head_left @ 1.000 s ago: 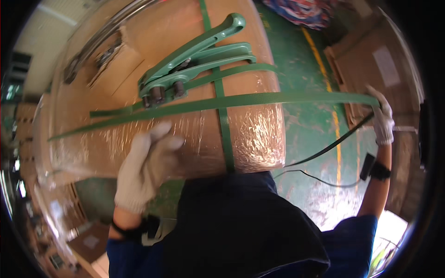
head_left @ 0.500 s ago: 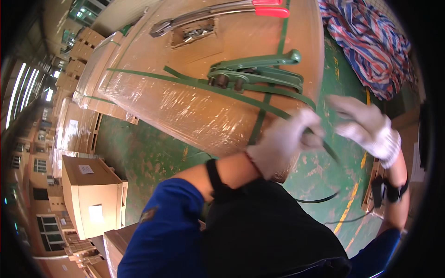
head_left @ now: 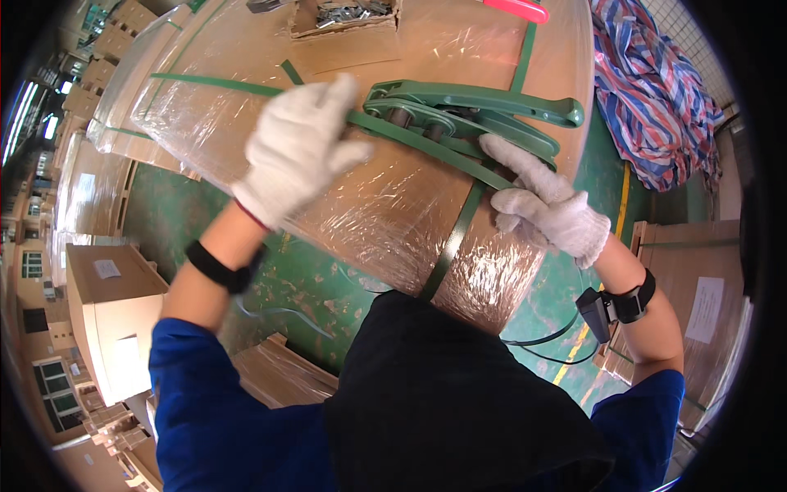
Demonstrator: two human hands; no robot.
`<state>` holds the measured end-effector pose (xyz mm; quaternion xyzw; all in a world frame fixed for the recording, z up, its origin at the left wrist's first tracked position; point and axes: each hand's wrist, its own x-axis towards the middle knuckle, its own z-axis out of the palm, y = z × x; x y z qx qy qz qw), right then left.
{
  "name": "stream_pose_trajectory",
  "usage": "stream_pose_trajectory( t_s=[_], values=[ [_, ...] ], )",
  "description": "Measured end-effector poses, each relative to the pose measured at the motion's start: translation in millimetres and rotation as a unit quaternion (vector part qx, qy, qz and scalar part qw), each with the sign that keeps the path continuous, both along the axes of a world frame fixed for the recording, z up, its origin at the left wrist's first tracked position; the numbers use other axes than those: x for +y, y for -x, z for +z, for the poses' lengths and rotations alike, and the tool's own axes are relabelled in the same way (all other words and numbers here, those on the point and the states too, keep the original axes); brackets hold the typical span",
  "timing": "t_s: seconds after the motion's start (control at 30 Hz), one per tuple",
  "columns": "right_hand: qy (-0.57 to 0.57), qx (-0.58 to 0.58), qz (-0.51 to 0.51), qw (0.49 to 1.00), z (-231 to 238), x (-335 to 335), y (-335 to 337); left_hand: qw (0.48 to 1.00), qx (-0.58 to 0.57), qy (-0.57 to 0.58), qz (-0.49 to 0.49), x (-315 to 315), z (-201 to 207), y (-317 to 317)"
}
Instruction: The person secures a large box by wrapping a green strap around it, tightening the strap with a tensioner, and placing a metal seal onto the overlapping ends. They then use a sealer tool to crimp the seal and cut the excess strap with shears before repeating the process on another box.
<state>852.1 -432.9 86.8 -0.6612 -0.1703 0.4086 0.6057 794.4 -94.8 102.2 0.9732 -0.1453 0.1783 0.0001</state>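
A green strapping tensioner (head_left: pixel 475 111) lies on top of a large film-wrapped carton (head_left: pixel 361 193). The green plastic strap (head_left: pixel 205 80) runs across the carton and along the tool's near side, with a short strap tail sticking up behind my left hand. My left hand (head_left: pixel 299 148), in a white knit glove, hovers over the strap left of the tool, slightly blurred, fingers stretched and thumb apart. At the tool's right end my gloved right hand (head_left: pixel 545 197) closes its fingers on the strap, one finger reaching along the tensioner. Its fingertips are partly hidden.
An open small box (head_left: pixel 348 18) of metal strapping seals sits at the carton's far side, near a red-handled tool (head_left: pixel 518 8). Striped woven sheeting (head_left: pixel 656 98) lies at the right. Cartons on pallets (head_left: pixel 115 303) stand left; another wrapped carton (head_left: pixel 697 287) stands right. Cables (head_left: pixel 557 344) trail over the floor.
My left hand has let go of the strap near the carton's right edge and moved left. My right hand has come in from the right onto the strap by the tensioner. The view has shifted.
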Motion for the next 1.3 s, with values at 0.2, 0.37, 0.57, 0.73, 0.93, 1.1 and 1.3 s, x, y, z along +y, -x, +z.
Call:
stream_pose_trajectory(
  t_s=[0.2,0.37,0.57,0.73,0.93,1.1,1.3],
  values=[
    [0.028,-0.002,0.043,0.999,5,-5,-12,0.993,0.098,-0.068,-0.013,43,-35,-14],
    [0.064,-0.007,-0.008,0.998,33,6,-12,0.992,0.115,-0.033,-0.031,37,-27,-23],
    [0.065,-0.069,-0.089,0.991,29,0,-14,0.973,0.202,0.043,-0.106,47,-26,-50],
    [0.110,-0.049,-0.092,0.988,46,9,-17,0.969,0.225,0.025,-0.094,35,-19,-47],
    [0.082,-0.028,-0.092,0.992,38,6,-13,0.986,0.144,-0.054,-0.069,22,-23,-33],
    [0.060,-0.031,-0.128,0.989,45,13,-6,0.978,0.197,0.006,-0.074,31,-19,-46],
    [0.062,-0.067,-0.120,0.989,57,27,-2,0.938,0.338,0.080,0.003,32,-13,-61]
  ],
)
